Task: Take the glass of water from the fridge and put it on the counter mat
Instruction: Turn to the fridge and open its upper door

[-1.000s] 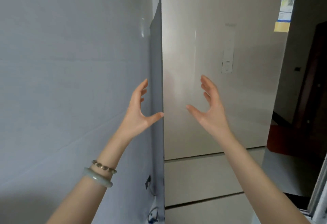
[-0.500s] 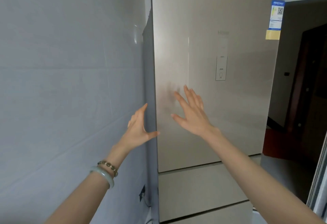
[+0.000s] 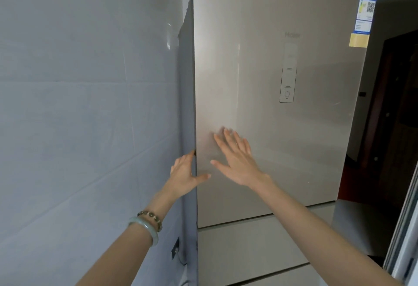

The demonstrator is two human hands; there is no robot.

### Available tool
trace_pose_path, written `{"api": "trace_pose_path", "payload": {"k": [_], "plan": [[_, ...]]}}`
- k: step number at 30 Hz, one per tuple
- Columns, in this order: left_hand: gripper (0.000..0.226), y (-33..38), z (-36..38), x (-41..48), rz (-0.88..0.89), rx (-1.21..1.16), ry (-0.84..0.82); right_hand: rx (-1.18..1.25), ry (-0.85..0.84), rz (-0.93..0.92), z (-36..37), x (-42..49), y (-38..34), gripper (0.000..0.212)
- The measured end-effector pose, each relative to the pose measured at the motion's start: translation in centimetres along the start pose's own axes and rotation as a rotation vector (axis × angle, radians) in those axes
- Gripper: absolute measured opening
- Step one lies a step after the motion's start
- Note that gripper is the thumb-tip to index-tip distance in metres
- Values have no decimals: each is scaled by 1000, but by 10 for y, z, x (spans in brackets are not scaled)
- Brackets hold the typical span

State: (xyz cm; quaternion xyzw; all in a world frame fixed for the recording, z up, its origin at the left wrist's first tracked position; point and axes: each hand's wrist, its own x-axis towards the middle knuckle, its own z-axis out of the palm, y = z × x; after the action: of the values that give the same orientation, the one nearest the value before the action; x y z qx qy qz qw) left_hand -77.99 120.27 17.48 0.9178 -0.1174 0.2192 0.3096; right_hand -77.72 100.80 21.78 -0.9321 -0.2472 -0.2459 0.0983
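A tall champagne-coloured fridge (image 3: pixel 282 150) fills the middle of the view, its upper door closed. My left hand (image 3: pixel 185 175) is at the door's left edge, fingers behind the edge and thumb across the front; whether it grips the edge I cannot tell. My right hand (image 3: pixel 237 161) is spread flat with fingers apart, at or just in front of the door face beside the left hand. The glass of water and the counter mat are out of sight.
A grey tiled wall (image 3: pixel 79 116) stands close on the left, leaving a narrow gap beside the fridge. Two drawer fronts (image 3: pixel 248 247) lie below the upper door. A control panel (image 3: pixel 287 84) and a label sticker (image 3: pixel 365 14) are on the door. A dark doorway (image 3: pixel 393 116) opens at the right.
Both hands have moved forward to the fridge door: the left hand reached its left edge, and the right hand turned from cupped to flat against the door face.
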Motion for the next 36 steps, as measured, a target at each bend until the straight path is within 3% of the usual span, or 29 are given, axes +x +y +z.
{"api": "trace_pose_path", "payload": {"k": [8, 16, 21, 24, 29, 36], "plan": [[81, 4, 4, 7, 82, -180, 23, 23, -42, 11, 8, 4, 1, 76], [72, 5, 5, 6, -107, -393, -36, 97, -82, 43, -4, -1, -8, 82], [78, 8, 3, -12, -75, -385, -86, 111, -47, 49, -9, -20, -13, 80], [70, 14, 1, -31, 37, -306, -65, 109, -7, 53, -16, -34, -17, 77], [83, 32, -5, -62, 196, -196, -76, 113, 11, 87, -30, -63, -26, 76], [108, 70, 5, -119, 339, -177, -216, 171, 76, 100, -60, -138, -22, 77]]}}
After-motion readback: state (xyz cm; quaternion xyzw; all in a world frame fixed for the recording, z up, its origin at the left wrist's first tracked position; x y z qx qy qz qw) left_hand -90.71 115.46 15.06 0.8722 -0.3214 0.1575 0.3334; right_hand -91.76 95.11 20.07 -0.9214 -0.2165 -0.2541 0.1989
